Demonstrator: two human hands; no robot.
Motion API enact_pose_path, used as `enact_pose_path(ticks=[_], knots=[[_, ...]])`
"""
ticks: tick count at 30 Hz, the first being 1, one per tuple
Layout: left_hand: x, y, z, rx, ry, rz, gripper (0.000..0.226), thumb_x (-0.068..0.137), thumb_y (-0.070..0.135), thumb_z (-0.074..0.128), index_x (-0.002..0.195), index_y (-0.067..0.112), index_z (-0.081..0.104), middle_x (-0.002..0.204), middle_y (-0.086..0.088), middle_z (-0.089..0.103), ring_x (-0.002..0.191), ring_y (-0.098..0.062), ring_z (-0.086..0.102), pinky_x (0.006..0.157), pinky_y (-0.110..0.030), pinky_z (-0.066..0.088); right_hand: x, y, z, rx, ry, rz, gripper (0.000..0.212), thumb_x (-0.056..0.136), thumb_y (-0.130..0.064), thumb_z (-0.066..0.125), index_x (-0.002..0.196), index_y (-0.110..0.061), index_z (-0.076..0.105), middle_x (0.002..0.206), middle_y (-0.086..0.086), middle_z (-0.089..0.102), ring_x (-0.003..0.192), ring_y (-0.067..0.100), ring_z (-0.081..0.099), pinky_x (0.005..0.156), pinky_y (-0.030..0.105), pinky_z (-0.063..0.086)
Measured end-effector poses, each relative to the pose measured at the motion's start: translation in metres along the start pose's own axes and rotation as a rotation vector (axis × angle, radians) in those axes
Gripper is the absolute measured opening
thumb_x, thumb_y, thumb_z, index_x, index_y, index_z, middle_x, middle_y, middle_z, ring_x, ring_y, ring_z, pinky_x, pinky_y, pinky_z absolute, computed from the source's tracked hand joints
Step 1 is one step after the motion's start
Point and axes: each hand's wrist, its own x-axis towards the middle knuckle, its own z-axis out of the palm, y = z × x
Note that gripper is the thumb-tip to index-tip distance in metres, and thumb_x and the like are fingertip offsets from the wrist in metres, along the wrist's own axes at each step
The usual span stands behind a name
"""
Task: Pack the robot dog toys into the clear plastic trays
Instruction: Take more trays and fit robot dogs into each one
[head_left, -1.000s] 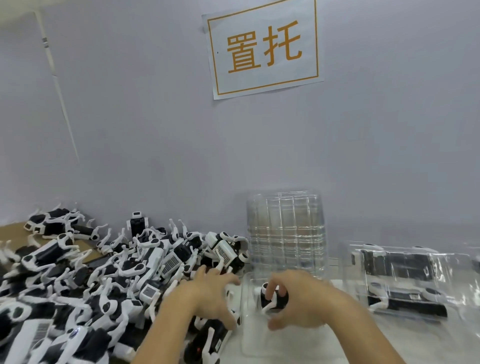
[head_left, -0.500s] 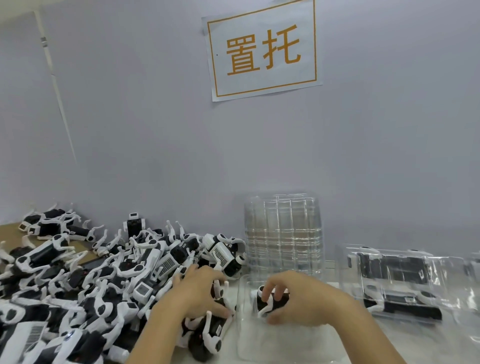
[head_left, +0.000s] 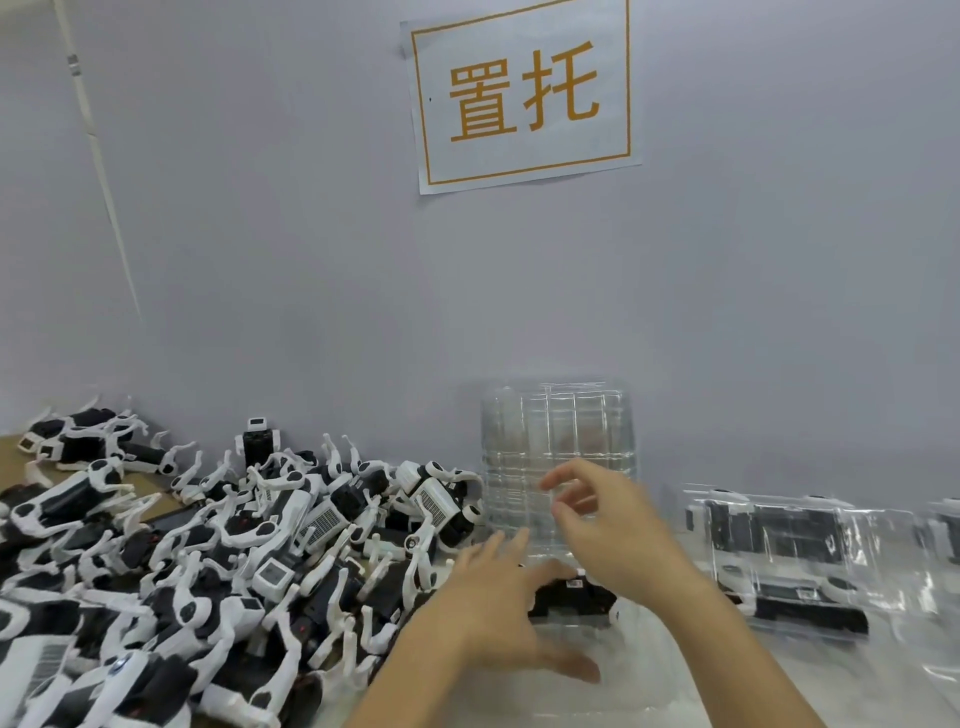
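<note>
A black-and-white robot dog toy lies in the far part of a clear plastic tray on the table in front of me. My left hand hovers over the tray's left side with fingers spread, next to the toy. My right hand is raised above the toy, fingers loosely bent and holding nothing; it is blurred. To the left lies a large pile of robot dog toys.
A tall stack of empty clear trays stands against the wall behind my hands. At the right, packed trays with toys inside lie on the table. A sign with orange characters hangs on the wall.
My right hand has let go of the toy and lifted above it. My left hand has left the pile and moved right over the tray. The toy now lies in the tray.
</note>
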Motion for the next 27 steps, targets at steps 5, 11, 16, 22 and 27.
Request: enact_pose_path(ticks=[5, 11, 16, 22, 27], knots=[[-0.003, 0.004, -0.009, 0.006, 0.0, 0.002, 0.082, 0.061, 0.081, 0.067, 0.131, 0.06, 0.03, 0.128, 0.002, 0.033, 0.127, -0.025, 0.023, 0.114, -0.049, 0.018, 0.0, 0.0, 0.002, -0.014, -0.005, 0.005, 0.022, 0.096, -0.018, 0.058, 0.1, -0.04, 0.061, 0.096, -0.013, 0.063, 0.091, 0.001, 0.059, 0.064, 0.012, 0.044], [-0.006, 0.004, -0.008, -0.014, 0.049, 0.037, 0.077, 0.067, 0.073, 0.068, 0.134, 0.057, 0.033, 0.124, 0.004, 0.035, 0.121, -0.022, 0.026, 0.112, -0.045, 0.022, -0.001, -0.001, 0.002, 0.012, 0.026, -0.003, 0.025, 0.096, -0.015, 0.058, 0.099, -0.04, 0.062, 0.095, -0.013, 0.064, 0.09, -0.001, 0.059, 0.066, 0.011, 0.044], [-0.01, 0.008, -0.02, 0.02, 0.28, 0.086, 0.076, 0.068, 0.071, 0.068, 0.134, 0.053, 0.035, 0.137, 0.008, 0.026, 0.127, -0.014, 0.013, 0.107, -0.039, 0.019, 0.001, -0.012, -0.01, 0.085, 0.252, -0.124, 0.028, 0.095, -0.009, 0.059, 0.096, -0.036, 0.064, 0.088, -0.014, 0.065, 0.086, -0.009, 0.058, 0.064, 0.008, 0.047], [-0.023, 0.009, -0.054, 0.241, 0.667, 0.095, 0.079, 0.068, 0.08, 0.055, 0.139, 0.047, 0.04, 0.153, -0.007, 0.026, 0.14, -0.025, 0.016, 0.118, -0.047, 0.012, 0.004, -0.023, -0.024, 0.048, 0.504, -0.206, 0.029, 0.092, -0.017, 0.064, 0.112, -0.038, 0.059, 0.11, -0.015, 0.057, 0.107, 0.007, 0.052, 0.091, 0.025, 0.041], [-0.026, 0.012, -0.062, 0.329, 0.922, 0.12, 0.077, 0.067, 0.073, 0.059, 0.134, 0.037, 0.054, 0.142, -0.017, 0.044, 0.131, -0.039, 0.039, 0.107, -0.056, 0.034, 0.003, -0.021, -0.023, 0.198, 0.368, -0.033, 0.055, 0.088, -0.042, 0.07, 0.135, -0.044, 0.041, 0.125, -0.014, 0.048, 0.124, 0.009, 0.045, 0.102, 0.035, 0.041]])
